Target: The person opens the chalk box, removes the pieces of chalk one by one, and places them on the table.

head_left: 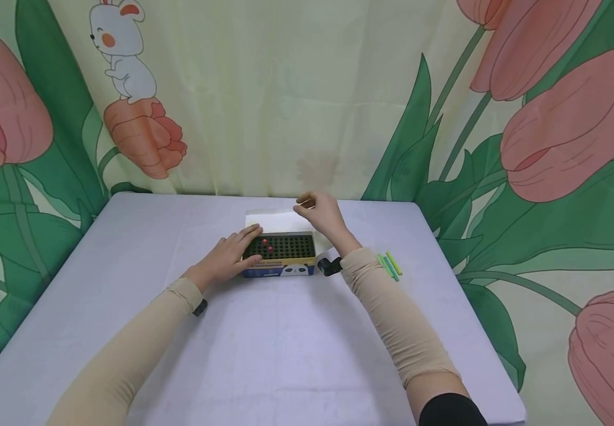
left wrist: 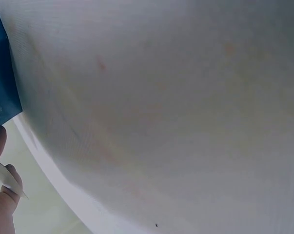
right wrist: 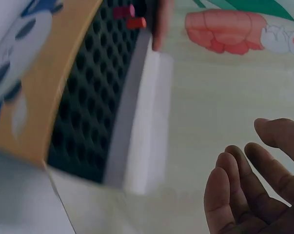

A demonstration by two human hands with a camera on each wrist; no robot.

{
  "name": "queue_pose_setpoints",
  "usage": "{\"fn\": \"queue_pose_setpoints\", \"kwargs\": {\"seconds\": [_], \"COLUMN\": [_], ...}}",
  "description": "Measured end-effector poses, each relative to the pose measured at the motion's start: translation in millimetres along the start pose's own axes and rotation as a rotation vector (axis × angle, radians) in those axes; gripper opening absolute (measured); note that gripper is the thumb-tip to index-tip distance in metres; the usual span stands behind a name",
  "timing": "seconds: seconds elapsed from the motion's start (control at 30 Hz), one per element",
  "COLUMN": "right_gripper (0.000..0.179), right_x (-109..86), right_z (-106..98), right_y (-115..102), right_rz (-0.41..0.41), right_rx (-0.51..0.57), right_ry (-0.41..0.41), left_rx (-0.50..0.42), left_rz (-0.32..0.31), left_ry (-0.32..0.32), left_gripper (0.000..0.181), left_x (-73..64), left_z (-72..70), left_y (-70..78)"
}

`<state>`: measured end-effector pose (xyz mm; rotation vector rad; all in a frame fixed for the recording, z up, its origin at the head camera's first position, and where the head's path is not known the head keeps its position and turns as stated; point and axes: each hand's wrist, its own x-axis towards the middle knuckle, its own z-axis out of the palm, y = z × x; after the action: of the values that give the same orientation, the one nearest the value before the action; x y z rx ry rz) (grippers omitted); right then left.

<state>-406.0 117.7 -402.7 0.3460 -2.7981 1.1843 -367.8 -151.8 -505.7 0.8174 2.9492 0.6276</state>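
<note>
A box with a panda on its front stands on the table, its white lid folded back. Inside it is a dark holder with rows of round holes. A pink stick and a red stick poke up from the holder near its left end. My left hand rests on the box's left end, fingers straight toward the back corner, thumb at the front edge. Above the lid, my right hand hovers with loosely bent fingers; the right wrist view shows nothing between thumb and fingertips.
Several slim green and teal sticks lie on the white-covered table, right of the box and beside my right forearm. A curtain printed with tulips and a rabbit hangs right behind the table's far edge.
</note>
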Motion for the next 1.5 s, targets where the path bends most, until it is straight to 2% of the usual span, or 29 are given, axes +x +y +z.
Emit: {"fn": "queue_pose_setpoints", "kwargs": {"seconds": [0.13, 0.37, 0.5, 0.73, 0.83, 1.0, 1.5], "right_gripper": [0.027, 0.029, 0.025, 0.022, 0.02, 0.016, 0.014], "right_x": [-1.2, -7.8, -13.1, -24.3, -27.5, -29.0, -31.3], "right_z": [28.8, 69.3, 82.2, 96.8, 100.8, 103.9, 102.2], "right_y": [-2.0, -1.9, -3.5, -8.2, -10.9, -11.2, -16.4], "right_rz": [0.01, 0.013, -0.001, -0.147, -0.156, -0.121, -0.136], "right_rx": [0.008, -0.05, -0.102, -0.323, -0.387, -0.383, -0.46], "right_ry": [-0.051, -0.155, -0.15, -0.109, -0.082, -0.051, -0.075], "left_rx": [0.0, -0.001, -0.002, -0.004, -0.006, -0.008, -0.008], "left_rz": [-0.008, 0.0, 0.009, 0.016, 0.019, 0.023, 0.017], "left_ry": [0.007, 0.013, 0.009, 0.011, 0.007, 0.008, 0.002], "left_gripper": [0.08, 0.078, 0.079, 0.079, 0.078, 0.079, 0.078], "left_x": [-0.5, -1.3, -0.6, 0.7, 1.0, 0.9, 1.3], "left_z": [1.5, 1.6, 0.5, 0.0, 0.5, 2.7, 1.8], "left_y": [-4.1, -5.2, -4.2, -3.7, -4.8, -6.1, -6.8]}}
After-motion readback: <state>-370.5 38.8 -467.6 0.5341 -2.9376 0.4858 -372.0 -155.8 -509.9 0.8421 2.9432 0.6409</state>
